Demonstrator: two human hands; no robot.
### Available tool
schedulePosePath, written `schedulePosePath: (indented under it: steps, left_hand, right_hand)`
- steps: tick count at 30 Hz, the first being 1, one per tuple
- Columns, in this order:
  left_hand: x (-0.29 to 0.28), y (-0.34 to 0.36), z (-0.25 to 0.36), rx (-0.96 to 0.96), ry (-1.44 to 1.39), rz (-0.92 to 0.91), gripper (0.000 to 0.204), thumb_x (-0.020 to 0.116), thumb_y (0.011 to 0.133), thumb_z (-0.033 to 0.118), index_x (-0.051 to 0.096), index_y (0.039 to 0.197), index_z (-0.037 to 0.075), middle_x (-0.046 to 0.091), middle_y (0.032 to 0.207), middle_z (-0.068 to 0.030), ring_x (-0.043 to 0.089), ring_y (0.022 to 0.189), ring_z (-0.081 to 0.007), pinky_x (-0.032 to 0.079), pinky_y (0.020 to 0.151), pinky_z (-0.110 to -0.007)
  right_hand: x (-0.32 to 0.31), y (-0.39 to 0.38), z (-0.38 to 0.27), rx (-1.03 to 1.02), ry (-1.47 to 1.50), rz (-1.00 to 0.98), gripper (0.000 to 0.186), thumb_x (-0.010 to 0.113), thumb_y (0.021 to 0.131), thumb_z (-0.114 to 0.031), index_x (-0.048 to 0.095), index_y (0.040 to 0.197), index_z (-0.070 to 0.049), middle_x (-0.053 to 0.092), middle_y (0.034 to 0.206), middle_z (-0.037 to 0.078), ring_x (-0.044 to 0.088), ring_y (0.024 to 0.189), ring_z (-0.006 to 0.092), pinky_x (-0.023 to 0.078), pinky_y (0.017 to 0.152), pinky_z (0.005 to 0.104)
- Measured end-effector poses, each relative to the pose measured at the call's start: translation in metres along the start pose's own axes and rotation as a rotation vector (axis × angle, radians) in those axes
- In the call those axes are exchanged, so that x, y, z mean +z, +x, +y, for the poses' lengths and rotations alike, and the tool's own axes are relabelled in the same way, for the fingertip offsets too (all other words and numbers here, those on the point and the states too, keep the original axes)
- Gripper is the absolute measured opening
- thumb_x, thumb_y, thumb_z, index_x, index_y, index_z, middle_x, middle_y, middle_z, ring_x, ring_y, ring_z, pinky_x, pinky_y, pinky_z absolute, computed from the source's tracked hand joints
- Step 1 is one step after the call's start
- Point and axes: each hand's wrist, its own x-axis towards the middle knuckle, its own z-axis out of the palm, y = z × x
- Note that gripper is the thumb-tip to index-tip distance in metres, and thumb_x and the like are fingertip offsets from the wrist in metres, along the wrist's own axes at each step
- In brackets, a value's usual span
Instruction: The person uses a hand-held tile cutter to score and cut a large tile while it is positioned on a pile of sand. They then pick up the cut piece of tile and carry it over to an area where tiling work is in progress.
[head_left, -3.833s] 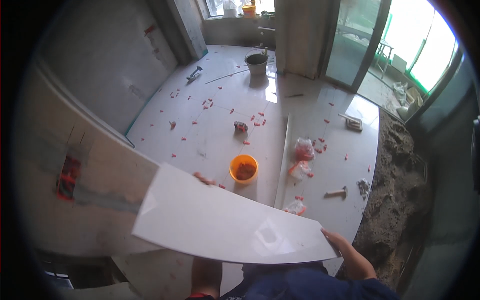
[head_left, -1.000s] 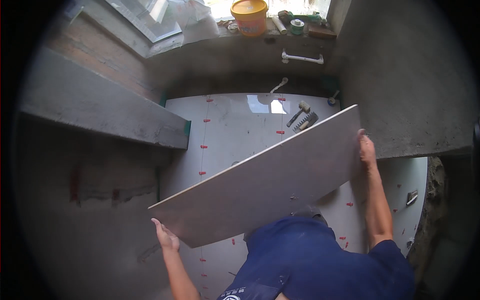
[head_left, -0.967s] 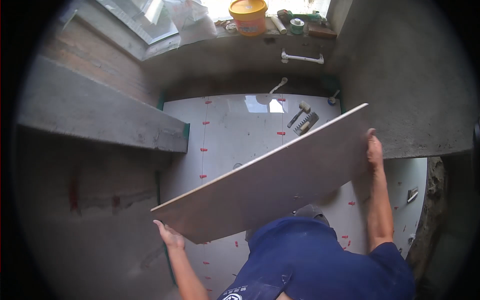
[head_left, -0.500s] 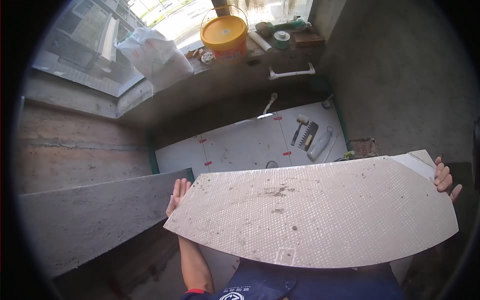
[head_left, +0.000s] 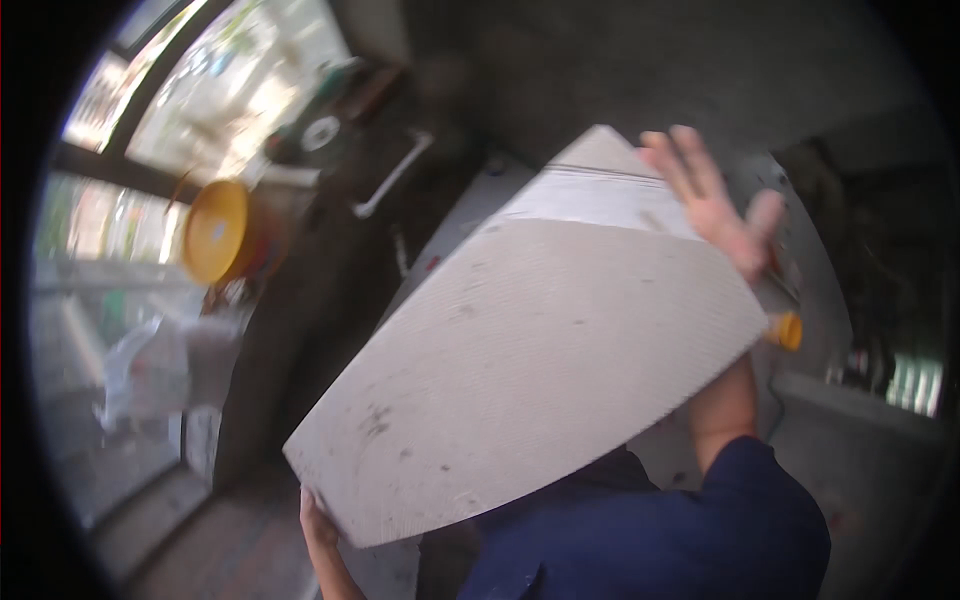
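A large beige tile, its ribbed back toward me, lies slantwise between my two hands, clear of the floor. Dark smudges mark the lower left part, and a smooth white band crosses the upper end. At the lower left corner my left hand is closed round the edge, most of its fingers behind the tile. My right hand bears on the upper right edge with its palm and lower fingers, the fingers stretched and the thumb apart, blurred by motion. The tile hides part of my right forearm.
A yellow lidded bucket and a white plastic bag stand by the windows on the left. A white pipe sticks out below the ledge. Beside the tile's right edge shows a small yellow object. A bare grey wall rises behind.
My view has swung to the right, so bucket and bag now appear farther left. The tile has gone from nearly level to a steep slant, right end up. My right hand's fingers have spread.
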Motion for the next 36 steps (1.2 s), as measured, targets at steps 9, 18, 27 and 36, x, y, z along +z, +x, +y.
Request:
schedulePosePath:
  steps: [9,18,27,36]
  left_hand:
    - [0.008,0.136,-0.074,-0.35,0.762,0.217,0.084,0.039,0.092,0.066,0.033,0.147,0.002,0.038,0.148,-0.0169,0.038,0.132,-0.037,0.033,0.11,-0.052]
    - [-0.122,0.297,-0.091,-0.183,0.87,0.295,0.035,0.062,0.093,0.037,0.065,0.096,0.001,0.06,0.084,-0.0048,0.051,0.076,-0.0176,0.044,0.069,-0.037]
    - [-0.047,0.389,-0.237,-0.099,0.98,0.449,0.025,0.074,0.085,0.027,0.061,0.082,0.006,0.045,0.065,0.0042,0.037,0.059,-0.0088,0.029,0.055,-0.029]
    - [0.079,0.501,-0.403,-0.168,0.594,0.325,0.045,0.058,0.086,0.008,0.055,0.13,0.002,0.061,0.106,-0.0053,0.055,0.092,-0.0182,0.044,0.081,-0.031]
  right_hand:
    - [-0.184,-0.12,0.043,0.506,-0.667,-0.056,0.074,0.056,0.097,-0.053,0.048,0.137,0.009,0.059,0.128,0.018,0.053,0.119,0.0182,0.043,0.102,0.0315]
    - [-0.276,-0.258,0.162,0.845,-0.939,0.435,0.047,0.061,0.099,-0.03,0.053,0.132,0.002,0.064,0.119,0.011,0.06,0.106,0.0158,0.049,0.093,0.0322]
    - [-0.461,-0.319,0.219,1.106,-1.364,0.599,0.052,0.062,0.097,-0.038,0.053,0.131,0.001,0.064,0.115,0.013,0.059,0.105,0.0186,0.048,0.091,0.0338]
    - [-0.67,-0.329,0.228,1.238,-1.031,1.004,0.082,0.07,0.09,-0.043,0.031,0.149,0.001,0.052,0.139,0.015,0.05,0.127,0.0243,0.042,0.103,0.0376]
